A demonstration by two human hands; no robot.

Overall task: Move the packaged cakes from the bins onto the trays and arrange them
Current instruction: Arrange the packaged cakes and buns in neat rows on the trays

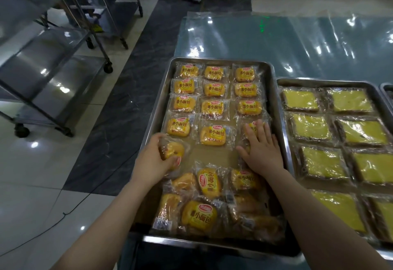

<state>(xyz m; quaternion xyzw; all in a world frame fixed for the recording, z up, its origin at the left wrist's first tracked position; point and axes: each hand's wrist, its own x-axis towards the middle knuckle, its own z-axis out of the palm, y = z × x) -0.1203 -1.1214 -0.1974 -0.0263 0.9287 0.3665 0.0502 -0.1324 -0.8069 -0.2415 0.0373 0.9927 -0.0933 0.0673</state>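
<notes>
A steel tray (274, 91) in front of me holds small packaged cakes in clear wrappers with yellow labels, set in three neat columns at its far end (213, 89). Several more lie in a loose pile at the near end (200, 216). My left hand (152, 163) is closed around one packaged cake (172, 149) just above the tray's left side. My right hand (262, 150) lies flat, fingers spread, on a cake (253, 126) in the right column's fourth row.
A second steel tray (331, 82) to the right holds square yellow packaged cakes (310, 127) in rows. Both trays rest on a table covered with shiny plastic film (276, 40). Wheeled steel racks (53, 74) stand on the tiled floor at left.
</notes>
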